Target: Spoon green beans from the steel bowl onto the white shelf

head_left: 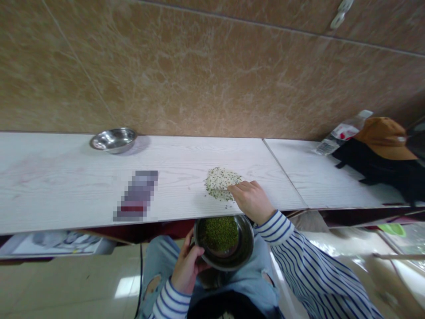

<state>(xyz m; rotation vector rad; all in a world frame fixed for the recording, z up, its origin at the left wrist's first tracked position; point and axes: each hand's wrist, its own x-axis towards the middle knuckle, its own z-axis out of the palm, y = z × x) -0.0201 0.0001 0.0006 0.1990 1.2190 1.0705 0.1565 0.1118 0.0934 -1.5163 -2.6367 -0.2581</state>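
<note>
My left hand grips the left rim of a metal bowl, held tilted just below the table's front edge above my lap. Green mung beans lie in the bowl. On the white table, a loose pile of pale grains mixed with green beans is spread out, with a few beans scattered around it. At the pile's near right side, my right hand is closed on a thin, narrow strip that reaches left into the grains. What the strip is exactly cannot be made out.
A shiny metal bowl stands at the back left of the table, by the tiled wall. Nearer lies a blurred-out flat object. At the right are a plastic bottle, an orange-brown cap and dark cloth.
</note>
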